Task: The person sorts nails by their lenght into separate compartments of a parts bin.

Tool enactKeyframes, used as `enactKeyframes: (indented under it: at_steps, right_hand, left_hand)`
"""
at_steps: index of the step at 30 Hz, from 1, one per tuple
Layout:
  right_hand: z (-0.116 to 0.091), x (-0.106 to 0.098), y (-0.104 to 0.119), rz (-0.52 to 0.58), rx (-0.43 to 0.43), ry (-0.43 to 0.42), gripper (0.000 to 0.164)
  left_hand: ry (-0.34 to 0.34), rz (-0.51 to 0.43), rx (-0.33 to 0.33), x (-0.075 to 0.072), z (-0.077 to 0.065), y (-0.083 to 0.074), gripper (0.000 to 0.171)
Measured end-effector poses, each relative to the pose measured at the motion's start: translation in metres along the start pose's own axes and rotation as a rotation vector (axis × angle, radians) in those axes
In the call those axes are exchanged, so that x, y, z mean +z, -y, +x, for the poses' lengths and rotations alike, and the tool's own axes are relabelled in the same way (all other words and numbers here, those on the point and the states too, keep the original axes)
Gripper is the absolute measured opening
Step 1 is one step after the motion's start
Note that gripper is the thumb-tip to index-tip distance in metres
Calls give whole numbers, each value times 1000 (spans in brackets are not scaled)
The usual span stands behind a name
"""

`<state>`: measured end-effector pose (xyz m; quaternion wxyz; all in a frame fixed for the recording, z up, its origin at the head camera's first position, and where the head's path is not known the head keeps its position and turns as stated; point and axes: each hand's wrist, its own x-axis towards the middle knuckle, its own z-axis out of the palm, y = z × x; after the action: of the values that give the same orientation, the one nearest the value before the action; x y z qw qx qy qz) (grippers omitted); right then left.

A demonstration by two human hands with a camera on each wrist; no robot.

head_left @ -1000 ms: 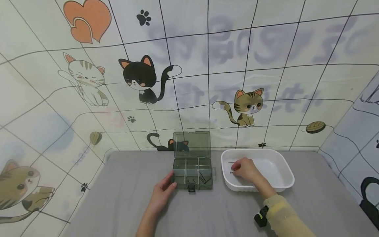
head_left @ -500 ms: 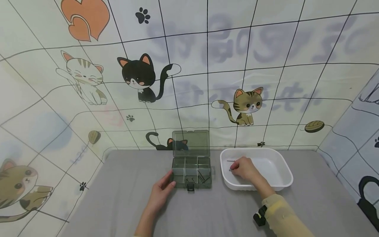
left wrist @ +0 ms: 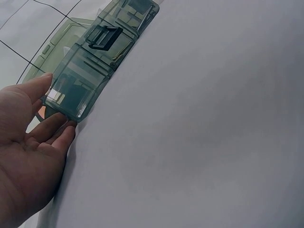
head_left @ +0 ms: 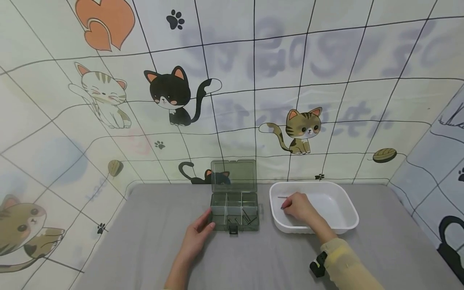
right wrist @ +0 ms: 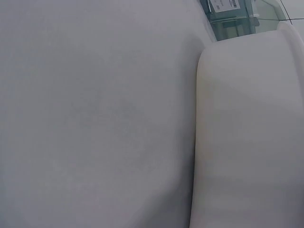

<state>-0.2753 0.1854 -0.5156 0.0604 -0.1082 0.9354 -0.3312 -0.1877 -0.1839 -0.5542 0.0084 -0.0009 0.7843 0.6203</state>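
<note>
My left hand holds the near left corner of a green see-through compartment box, thumb and fingers against its edge. The lid stands raised at the back. Several dark screws lie in the front compartments; a threaded shank shows through the wall in the left wrist view. My right hand reaches into a white tray and pinches a small screw, mostly hidden by the fingertips. Another thin screw lies just beyond those fingers. The right wrist view shows the tray's outer wall, not the hand.
A grey cloth covers the table. Behind it hangs a white sheet printed with cats and grid lines. The box's dark latch hangs at its front. A black camera is strapped at the right wrist.
The right fingertips have closed in on the small screw at the tray's left side, which showed more a second ago. My left hand stays at the box.
</note>
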Motion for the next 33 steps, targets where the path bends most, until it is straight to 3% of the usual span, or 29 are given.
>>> enactKeyframes:
  at_steps: [18,33]
  right_hand:
    - [-4,-5,-1,52,-104,-114,6]
    - [-11,-11,3,154,-36,-148,8]
  left_hand:
    - [0,-14,0,0,2,4,52]
    - [-6,-32,12,1,-1,0,53]
